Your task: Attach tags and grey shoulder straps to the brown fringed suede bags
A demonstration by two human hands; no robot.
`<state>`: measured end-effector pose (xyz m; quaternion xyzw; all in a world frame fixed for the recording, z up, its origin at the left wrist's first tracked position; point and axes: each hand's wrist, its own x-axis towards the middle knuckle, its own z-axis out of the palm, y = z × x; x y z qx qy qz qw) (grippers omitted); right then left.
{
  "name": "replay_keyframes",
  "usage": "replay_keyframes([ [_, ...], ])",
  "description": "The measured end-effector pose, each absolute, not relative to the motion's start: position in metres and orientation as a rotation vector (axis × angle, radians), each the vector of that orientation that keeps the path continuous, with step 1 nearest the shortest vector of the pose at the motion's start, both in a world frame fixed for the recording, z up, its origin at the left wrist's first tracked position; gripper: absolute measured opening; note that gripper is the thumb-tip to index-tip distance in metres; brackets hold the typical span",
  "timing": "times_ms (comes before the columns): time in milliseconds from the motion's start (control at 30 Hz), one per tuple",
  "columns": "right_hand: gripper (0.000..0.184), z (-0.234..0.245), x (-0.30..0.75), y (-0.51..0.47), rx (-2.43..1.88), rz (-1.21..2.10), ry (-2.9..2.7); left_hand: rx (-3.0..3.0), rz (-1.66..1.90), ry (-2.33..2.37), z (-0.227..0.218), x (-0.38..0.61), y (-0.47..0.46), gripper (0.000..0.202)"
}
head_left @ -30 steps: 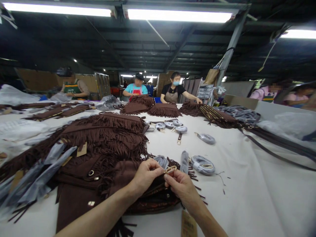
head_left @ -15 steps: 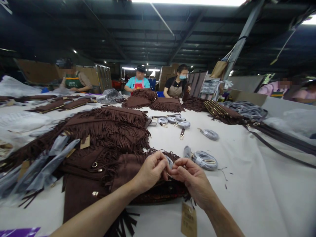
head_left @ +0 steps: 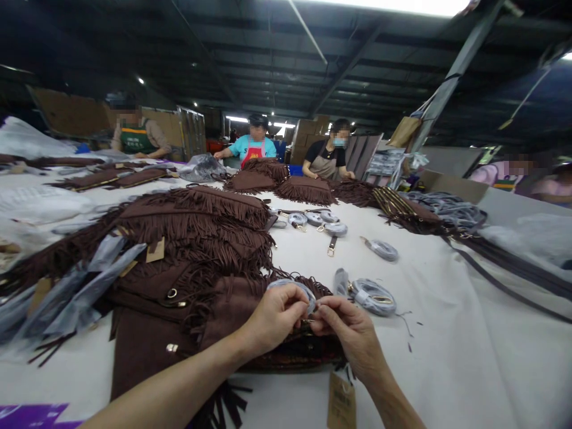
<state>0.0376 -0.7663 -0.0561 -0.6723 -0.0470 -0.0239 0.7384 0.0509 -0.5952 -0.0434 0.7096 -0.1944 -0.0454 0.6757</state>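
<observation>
My left hand (head_left: 277, 317) is closed on a coiled strap (head_left: 292, 285) in greyish plastic, whose loop shows above the fingers. Close beside it, my right hand (head_left: 346, 326) pinches something small by the end of the strap; the fingertips hide what it is. Both hands are over a dark brown fringed bag (head_left: 232, 304), its opening towards me below them. From the bag's near edge hangs a brown paper tag (head_left: 342, 402). A brown flap (head_left: 145, 351) with a small metal fitting lies to the left.
More plastic-wrapped coiled straps (head_left: 373, 296) lie on the white table (head_left: 451, 333) to the right. Stacked fringed bags (head_left: 196, 208) rise at the left, near plastic-wrapped strips (head_left: 96, 292). Co-workers stand across the table, one in a blue shirt (head_left: 270, 149).
More of the coiled strap now shows above my left hand, and both hands sit slightly lower. The view has shifted a little. Across the table, the co-workers' arms have moved.
</observation>
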Motion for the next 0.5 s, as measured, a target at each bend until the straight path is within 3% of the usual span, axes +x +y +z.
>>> replay_keyframes([
  [500, 0.035, -0.0628, 0.0362, -0.7608, -1.519, -0.111, -0.181, 1.730, 0.049, -0.462, -0.0437, 0.0475, -0.5982, 0.011],
])
